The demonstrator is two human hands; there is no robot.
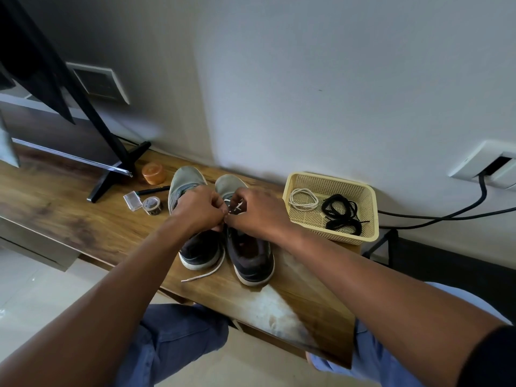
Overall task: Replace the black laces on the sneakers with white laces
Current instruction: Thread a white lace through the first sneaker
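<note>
Two grey and black sneakers stand side by side on the wooden table, toes toward the wall: the left sneaker (pixel 195 247) and the right sneaker (pixel 251 258). White lace (pixel 234 207) crosses the right sneaker's eyelets. My left hand (pixel 199 209) and my right hand (pixel 258 212) meet over that sneaker, fingers curled and pinching the white lace between them. One loose end of white lace (pixel 205 273) trails onto the table between the heels. A cream basket (pixel 371 216) holds a coiled white lace (pixel 303 199) and black laces (pixel 342 213).
A monitor stand (pixel 111 174) stands at the left, with an orange lid (pixel 153 174), a pen (pixel 153 190), a small clear box (pixel 133 201) and a tape roll (pixel 152 205) beside it. Black cables (pixel 446 216) run along the wall at the right. My knees sit under the table's front edge (pixel 279 339).
</note>
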